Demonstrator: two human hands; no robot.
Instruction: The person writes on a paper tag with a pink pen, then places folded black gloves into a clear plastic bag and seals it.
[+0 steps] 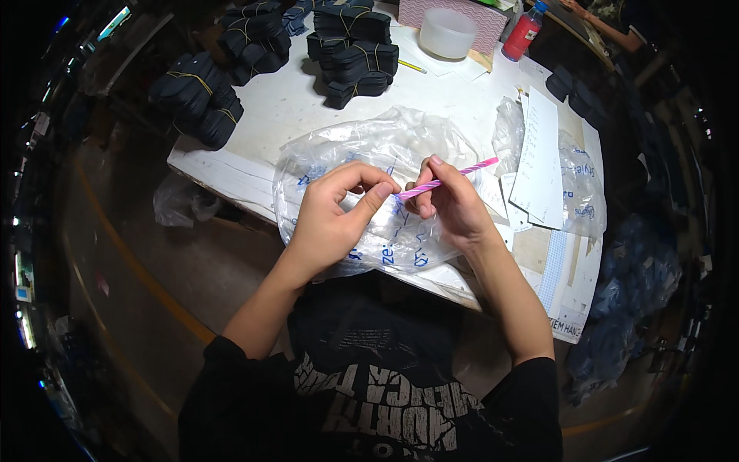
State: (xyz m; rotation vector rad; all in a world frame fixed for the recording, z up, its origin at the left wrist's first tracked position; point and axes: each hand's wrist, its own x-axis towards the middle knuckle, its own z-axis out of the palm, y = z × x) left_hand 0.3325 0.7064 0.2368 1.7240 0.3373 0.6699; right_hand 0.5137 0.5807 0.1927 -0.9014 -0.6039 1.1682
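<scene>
A pink pen with pale spiral stripes lies slanted across my right hand, which grips it between curled fingers and thumb. Its bluish lower end points left, toward my left hand. There my left thumb and fingertips are pinched together, close to the pen's end. Whatever sits between those fingertips is too small or hidden to make out. Under both hands a crumpled clear plastic bag with blue print and handwriting spreads over the near edge of the white table.
Bundles of dark cut pieces tied with yellow bands stand along the back left. Farther back are a yellow pencil, a translucent round tub and a red bottle. Paper sheets lie at the right. Another person's arm shows far right.
</scene>
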